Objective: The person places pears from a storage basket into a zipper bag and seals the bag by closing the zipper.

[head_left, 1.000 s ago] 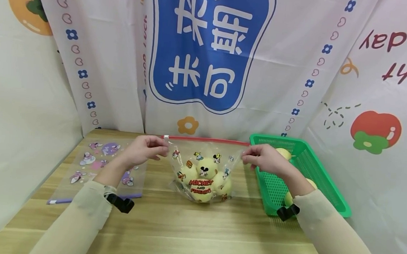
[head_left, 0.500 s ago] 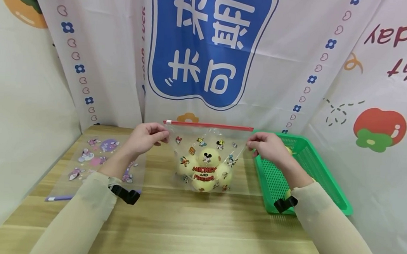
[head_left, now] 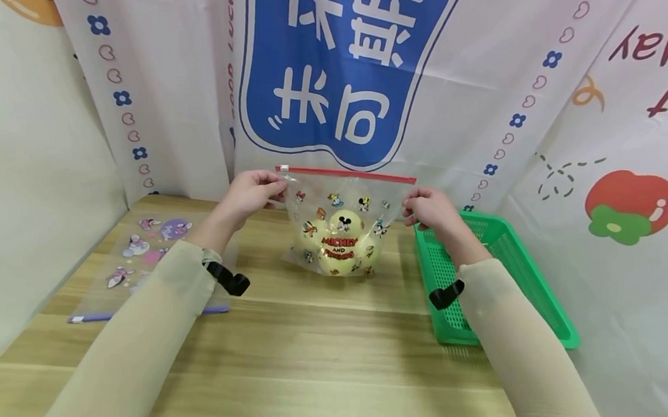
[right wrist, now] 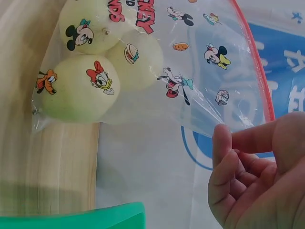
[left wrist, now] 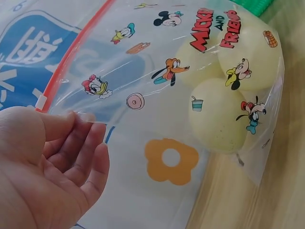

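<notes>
A clear slider zip bag point(head_left: 335, 192) printed with cartoon characters hangs upright between both hands near the back of the table. Along its top runs a red zip strip point(head_left: 347, 173), with a white slider point(left wrist: 41, 102) at the left end. Several round, pale yellow fruits point(right wrist: 86, 88) fill its lower part; a short stem shows on one in the left wrist view. My left hand point(head_left: 257, 194) pinches the bag's left edge just below the strip between thumb and fingers. At the opposite edge, my right hand point(head_left: 428, 208) pinches the film the same way.
A second clear bag point(head_left: 154, 242) with purple prints and a purple zip strip lies flat on the table at left. At right stands a green plastic basket point(head_left: 535, 291), partly behind the right forearm. A printed cloth point(head_left: 192, 85) hangs behind the wooden table point(head_left: 313, 354).
Both hands have moved up and away toward the back, carrying the bag of fruit with them. The bag has straightened, and its strip now stands in front of the hanging cloth.
</notes>
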`<state>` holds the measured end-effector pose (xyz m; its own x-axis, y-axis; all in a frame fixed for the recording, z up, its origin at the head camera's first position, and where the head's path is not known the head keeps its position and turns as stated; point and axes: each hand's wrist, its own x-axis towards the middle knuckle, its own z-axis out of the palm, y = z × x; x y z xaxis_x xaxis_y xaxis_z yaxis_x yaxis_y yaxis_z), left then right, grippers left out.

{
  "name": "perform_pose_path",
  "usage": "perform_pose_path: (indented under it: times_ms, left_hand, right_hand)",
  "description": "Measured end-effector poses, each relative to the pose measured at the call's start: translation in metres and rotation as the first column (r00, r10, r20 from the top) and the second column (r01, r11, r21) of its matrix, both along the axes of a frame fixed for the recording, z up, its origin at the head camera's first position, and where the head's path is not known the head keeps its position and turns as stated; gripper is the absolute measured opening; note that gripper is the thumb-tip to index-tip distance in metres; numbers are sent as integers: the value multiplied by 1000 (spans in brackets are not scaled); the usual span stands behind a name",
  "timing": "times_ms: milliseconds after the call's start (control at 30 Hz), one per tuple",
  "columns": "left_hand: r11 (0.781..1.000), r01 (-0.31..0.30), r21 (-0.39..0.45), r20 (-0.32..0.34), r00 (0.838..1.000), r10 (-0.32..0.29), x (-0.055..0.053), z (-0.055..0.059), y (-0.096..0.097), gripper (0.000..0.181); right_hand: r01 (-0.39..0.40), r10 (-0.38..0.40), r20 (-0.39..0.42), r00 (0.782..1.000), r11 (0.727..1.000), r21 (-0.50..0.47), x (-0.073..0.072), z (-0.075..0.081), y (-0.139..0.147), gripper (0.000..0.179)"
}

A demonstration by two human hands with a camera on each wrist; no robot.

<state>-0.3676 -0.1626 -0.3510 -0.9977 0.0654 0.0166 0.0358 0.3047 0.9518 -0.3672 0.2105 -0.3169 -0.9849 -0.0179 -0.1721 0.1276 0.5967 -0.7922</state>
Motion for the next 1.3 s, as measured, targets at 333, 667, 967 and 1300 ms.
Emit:
perform_pose_path:
  times_ms: [333, 667, 967, 1300]
  left_hand:
    - [998, -58, 20, 72, 996, 57, -37, 0, 11, 32]
    - [986, -148, 80, 72, 987, 143, -64, -9, 21, 33]
    - [967, -89, 239, 178, 983, 46, -68, -17, 25, 54]
    - [975, 18, 220, 204, 977, -64, -64, -25, 24, 65]
  right_hand:
    - [76, -74, 49, 996, 996, -41, -38, -5, -9, 29]
    - [133, -131, 20, 991, 984, -115, -67, -24, -14, 34]
    - [149, -129, 86, 988, 947, -285, -76, -43, -19, 47]
    - [32, 18, 147, 989, 942, -334, -74, -51, -21, 67]
